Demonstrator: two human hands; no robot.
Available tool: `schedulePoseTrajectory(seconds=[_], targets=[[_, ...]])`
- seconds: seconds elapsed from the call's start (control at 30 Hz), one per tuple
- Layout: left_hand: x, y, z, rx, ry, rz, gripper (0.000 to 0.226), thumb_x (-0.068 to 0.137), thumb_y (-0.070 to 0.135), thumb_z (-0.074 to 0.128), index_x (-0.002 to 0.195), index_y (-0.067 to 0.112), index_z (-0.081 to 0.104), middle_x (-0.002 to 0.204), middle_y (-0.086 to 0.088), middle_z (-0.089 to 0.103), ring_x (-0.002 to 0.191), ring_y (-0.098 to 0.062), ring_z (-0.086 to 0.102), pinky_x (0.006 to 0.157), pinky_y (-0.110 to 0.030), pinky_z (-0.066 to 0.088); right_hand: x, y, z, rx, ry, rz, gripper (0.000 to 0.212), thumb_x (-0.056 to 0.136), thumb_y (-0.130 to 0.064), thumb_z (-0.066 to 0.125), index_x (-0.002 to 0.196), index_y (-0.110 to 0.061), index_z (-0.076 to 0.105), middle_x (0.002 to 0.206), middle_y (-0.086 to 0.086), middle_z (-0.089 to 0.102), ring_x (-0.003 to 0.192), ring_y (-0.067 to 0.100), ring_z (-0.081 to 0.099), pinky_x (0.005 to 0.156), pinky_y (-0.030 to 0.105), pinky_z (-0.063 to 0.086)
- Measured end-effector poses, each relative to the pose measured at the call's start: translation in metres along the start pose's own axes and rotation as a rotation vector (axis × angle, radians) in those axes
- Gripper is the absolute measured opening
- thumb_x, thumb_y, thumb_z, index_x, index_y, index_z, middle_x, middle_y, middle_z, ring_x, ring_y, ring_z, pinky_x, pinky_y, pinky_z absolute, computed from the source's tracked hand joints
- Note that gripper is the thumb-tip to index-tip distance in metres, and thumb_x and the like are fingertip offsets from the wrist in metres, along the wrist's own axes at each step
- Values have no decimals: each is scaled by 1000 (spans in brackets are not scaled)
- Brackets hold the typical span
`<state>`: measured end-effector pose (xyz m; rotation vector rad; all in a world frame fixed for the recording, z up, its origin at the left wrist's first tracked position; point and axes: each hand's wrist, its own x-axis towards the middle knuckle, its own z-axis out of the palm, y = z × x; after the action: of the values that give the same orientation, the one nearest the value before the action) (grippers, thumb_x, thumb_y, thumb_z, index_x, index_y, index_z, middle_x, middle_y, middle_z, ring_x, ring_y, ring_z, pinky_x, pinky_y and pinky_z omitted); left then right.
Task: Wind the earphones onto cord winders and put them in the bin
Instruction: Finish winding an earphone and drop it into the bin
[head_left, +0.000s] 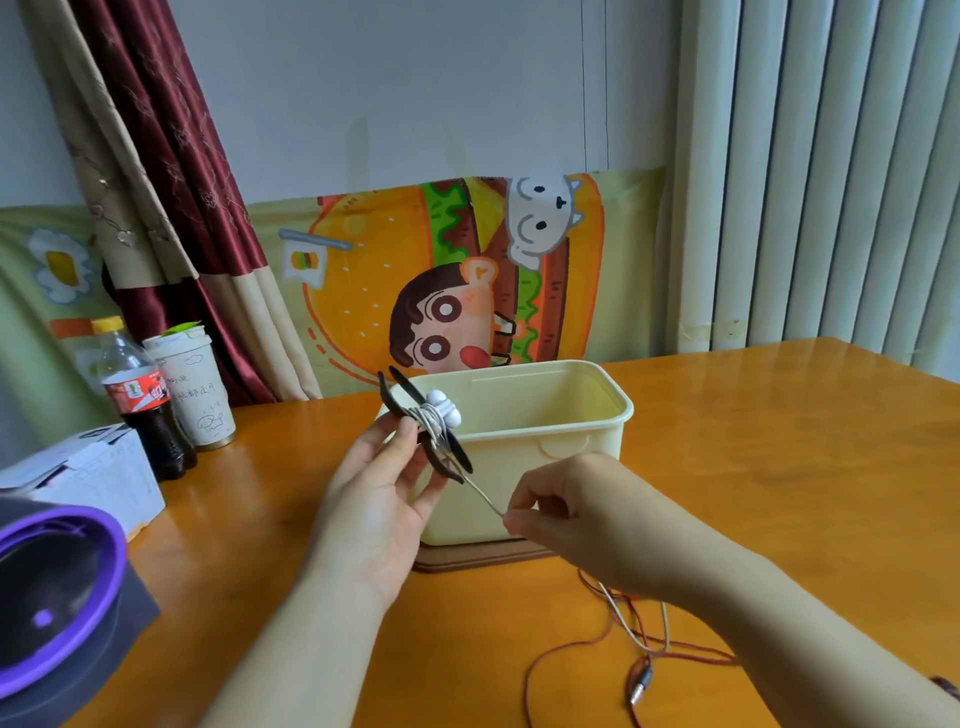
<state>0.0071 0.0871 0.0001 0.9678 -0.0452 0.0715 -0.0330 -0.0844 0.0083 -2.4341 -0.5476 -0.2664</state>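
Note:
My left hand (376, 499) holds a dark cord winder (441, 452) up in front of the cream bin (524, 452). Several turns of white earphone cord and the two white earbuds (444, 408) sit on the winder's middle. My right hand (566, 514) pinches the white cord (485, 499), which runs taut from the winder to my fingers. The rest of the white cord trails under my right wrist onto the table. A red earphone cord (571, 652) lies loose on the table, its metal plug (641, 683) near the front edge.
The bin stands on a brown base on the orange wooden table (779, 467). At the left are a cola bottle (143, 400), a paper cup (192, 389), a white box (93, 478) and a purple-rimmed dark device (52, 587). A cartoon cloth hangs behind.

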Motion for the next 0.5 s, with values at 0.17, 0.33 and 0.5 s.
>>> schedulePoseTrajectory(seconds=[0.17,0.33,0.5], targets=[[-1,-3,-3,172,-19,22,22,95,10,54,114,16,65,105,-5,71,92,-14,65,74,-29,50,-7,-14,-16,-35,16,-53,18,92,-34,57,93,-22,72,74,-9,65,68,8,58,62,23,50],[-8,-7,-1,496,-250,-21,21,93,8,56,110,17,64,98,2,75,86,-6,71,74,-24,51,-12,-21,-39,70,93,-107,19,89,-37,56,84,-24,68,59,-3,55,52,4,46,49,22,36],[-14,-4,1,554,-479,-134,33,81,14,65,114,10,63,117,-19,68,107,-28,68,90,-39,54,-11,-6,-60,157,280,-75,26,86,-41,53,77,-20,65,56,-4,45,50,3,37,47,19,32]])
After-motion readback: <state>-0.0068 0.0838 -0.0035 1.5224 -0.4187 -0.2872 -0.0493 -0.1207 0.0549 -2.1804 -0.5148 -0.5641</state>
